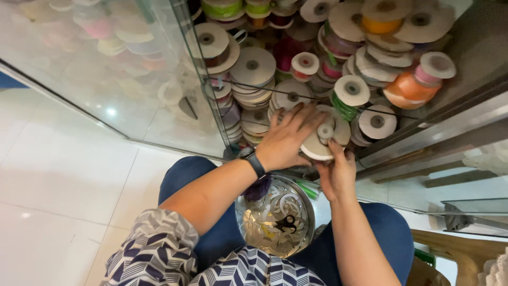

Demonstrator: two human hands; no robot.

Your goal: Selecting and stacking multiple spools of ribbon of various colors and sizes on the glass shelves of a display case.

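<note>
My left hand (286, 139), with a dark band on the wrist, lies spread over a white ribbon spool (316, 148) at the front of a glass cabinet. My right hand (337, 170) grips the same spool from below, fingers curled on its rim. A small white spool (326, 130) sits just above my fingers. Many ribbon spools (254, 66) in white, orange, green and pink are piled behind them. A round metal tin (275, 217) rests on my lap, holding ribbon pieces and black scissors (286, 223).
An open glass door (106, 63) stands to the left of the cabinet opening. White floor tiles (58, 180) spread at the left. A wooden stool edge (450, 249) shows at the lower right. My knees in blue trousers frame the tin.
</note>
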